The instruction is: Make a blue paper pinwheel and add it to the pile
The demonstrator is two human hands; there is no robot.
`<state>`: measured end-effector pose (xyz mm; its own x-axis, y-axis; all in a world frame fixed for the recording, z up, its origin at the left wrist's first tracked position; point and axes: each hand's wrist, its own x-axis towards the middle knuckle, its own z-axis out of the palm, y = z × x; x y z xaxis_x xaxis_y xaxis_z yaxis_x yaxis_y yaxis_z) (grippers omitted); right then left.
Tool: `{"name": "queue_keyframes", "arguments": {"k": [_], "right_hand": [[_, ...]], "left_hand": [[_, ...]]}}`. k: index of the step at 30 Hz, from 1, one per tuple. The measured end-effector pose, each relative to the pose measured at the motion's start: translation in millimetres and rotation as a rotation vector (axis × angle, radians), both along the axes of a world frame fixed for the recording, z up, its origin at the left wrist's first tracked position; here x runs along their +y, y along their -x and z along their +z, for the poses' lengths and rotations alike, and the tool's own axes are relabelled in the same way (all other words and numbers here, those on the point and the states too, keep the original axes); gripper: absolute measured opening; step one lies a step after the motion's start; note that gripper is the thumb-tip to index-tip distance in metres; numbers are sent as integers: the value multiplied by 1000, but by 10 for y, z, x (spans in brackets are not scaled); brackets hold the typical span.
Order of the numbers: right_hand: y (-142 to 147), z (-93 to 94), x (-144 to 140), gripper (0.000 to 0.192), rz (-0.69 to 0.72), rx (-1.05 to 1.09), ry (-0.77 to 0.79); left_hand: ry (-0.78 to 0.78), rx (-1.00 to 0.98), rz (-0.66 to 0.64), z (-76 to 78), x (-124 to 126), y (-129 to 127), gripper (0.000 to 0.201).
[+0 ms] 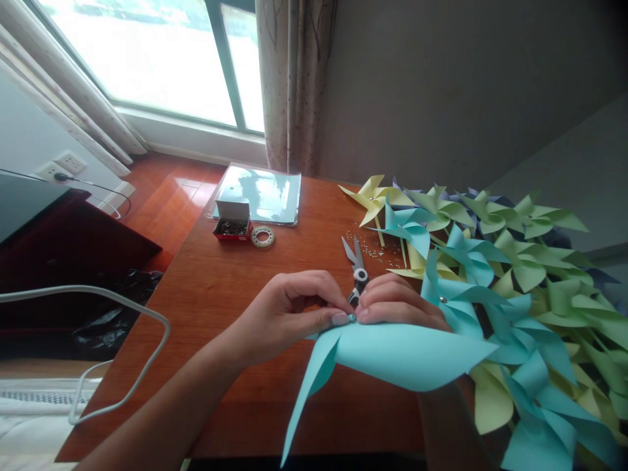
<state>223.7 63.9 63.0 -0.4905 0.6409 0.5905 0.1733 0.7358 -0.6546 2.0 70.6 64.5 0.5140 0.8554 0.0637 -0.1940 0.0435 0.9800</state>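
Note:
A turquoise paper pinwheel [407,353] is held up over the near part of the table, its curved blades hanging toward me. My right hand [397,301] grips it from behind, the fingers folded over its upper edge and the thumb hidden. From the left, my left hand [309,307] pinches at the pinwheel's centre. A tiny turquoise bead-like piece [352,318] shows at its thumb and finger tips, close against the right fingertips. Just beyond the hands lie opened scissors [360,268], their handles partly covered.
Finished pinwheels [471,255] in yellow, turquoise and green crowd the table's right side. Tiny beads [377,252] are scattered near the scissors. A small red box [232,229] of dark pins, a tape roll [262,237] and plastic-wrapped sheets [260,193] lie far left. A white cable [161,320] loops at left.

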Motion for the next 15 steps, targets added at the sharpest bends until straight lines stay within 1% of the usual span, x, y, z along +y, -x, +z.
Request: {"name": "queue_keyframes", "arguments": {"k": [3,7,12,15], "right_hand": [[-27,6,26,23,16,-9,-18],[-61,12,47,26,61,-80,-57],[-57,-18,22,34,5,-62,-13],[-72,-19,22,38,35,-77,7]], "left_hand": [[-11,-8,-3,0,3,-1,5],[-53,-10,-16,-4,15,3,5],[-99,-5,-27,-13,19,17,6],[-114,8,-27,-15,13,22,6]]}}
